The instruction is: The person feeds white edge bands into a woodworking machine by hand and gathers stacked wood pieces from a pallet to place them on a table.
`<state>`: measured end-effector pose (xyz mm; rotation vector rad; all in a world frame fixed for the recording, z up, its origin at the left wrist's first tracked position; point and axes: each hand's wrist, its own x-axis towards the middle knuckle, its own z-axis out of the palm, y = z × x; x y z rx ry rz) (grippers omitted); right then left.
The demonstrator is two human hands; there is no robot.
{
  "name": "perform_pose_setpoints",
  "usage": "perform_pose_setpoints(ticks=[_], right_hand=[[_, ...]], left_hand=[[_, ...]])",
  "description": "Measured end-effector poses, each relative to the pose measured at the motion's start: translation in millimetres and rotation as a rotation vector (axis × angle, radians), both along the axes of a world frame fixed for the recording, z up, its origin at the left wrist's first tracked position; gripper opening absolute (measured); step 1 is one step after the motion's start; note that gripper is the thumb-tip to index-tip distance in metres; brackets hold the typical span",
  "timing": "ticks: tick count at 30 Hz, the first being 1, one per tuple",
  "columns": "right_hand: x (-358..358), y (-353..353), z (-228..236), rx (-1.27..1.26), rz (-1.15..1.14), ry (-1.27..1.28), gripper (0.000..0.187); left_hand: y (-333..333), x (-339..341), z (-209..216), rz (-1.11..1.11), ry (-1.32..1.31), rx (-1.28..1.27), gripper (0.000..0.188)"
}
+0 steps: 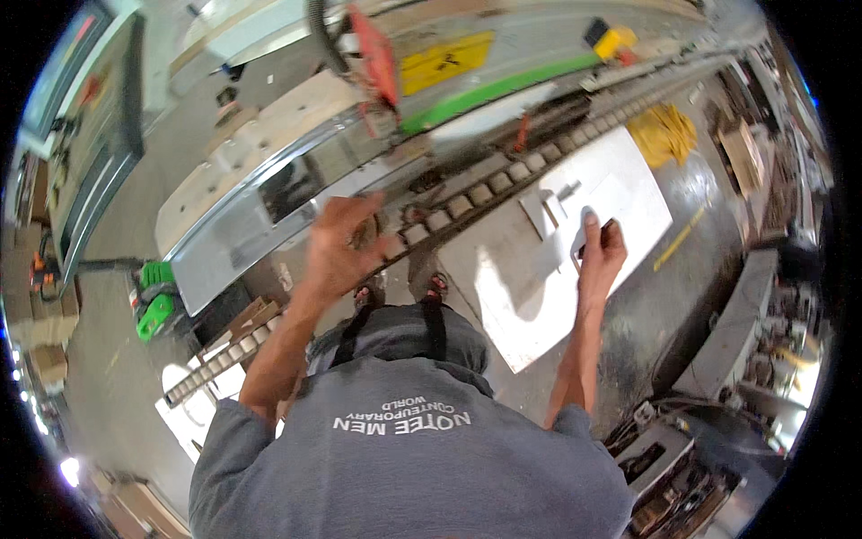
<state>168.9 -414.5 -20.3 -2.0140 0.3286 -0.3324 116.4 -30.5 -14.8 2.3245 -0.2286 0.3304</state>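
Note:
My left hand is over the near edge of a long machine, beside a rail of pale square pads. Motion smears its fingers, so whether they grip anything cannot be made out. Over a large white panel on the right is my right hand, its fingers curled in and its thumb pointing up. A small dark patch shows at those fingers; what they hold is unclear. A small pale block lies on the panel, left of this hand.
Ahead, the machine carries a grey metal table, a red guard and a green strip. Yellow cloth lies beyond the panel. A green tool is at left; a cardboard box stands far right.

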Motion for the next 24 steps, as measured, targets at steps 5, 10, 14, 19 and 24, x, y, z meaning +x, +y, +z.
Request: perform_pose_setpoints(ticks=[5, 10, 14, 19, 24], right_hand=[[-31, 178, -19, 0.593, 0.373, 0.062, 0.025], [-32, 298, -24, 1.058, 0.612, 0.276, 0.033], [-35, 351, -61, 1.139, 0.875, 0.302, 0.048], [-42, 396, -51, 1.04, 0.854, 0.369, 0.051], [-31, 418, -68, 1.035, 0.863, 0.308, 0.085]], left_hand=[[-8, -31, 25, -0.109, 0.049, 0.095, 0.075], [81, -45, 5, 0.144, 0.021, 0.209, 0.069], [152, -39, -30, 0.228, -0.164, 0.196, 0.066], [196, -24, -39, 0.215, -0.339, 0.372, 0.055], [196, -28, -34, 0.378, -0.38, 0.375, 0.047]])
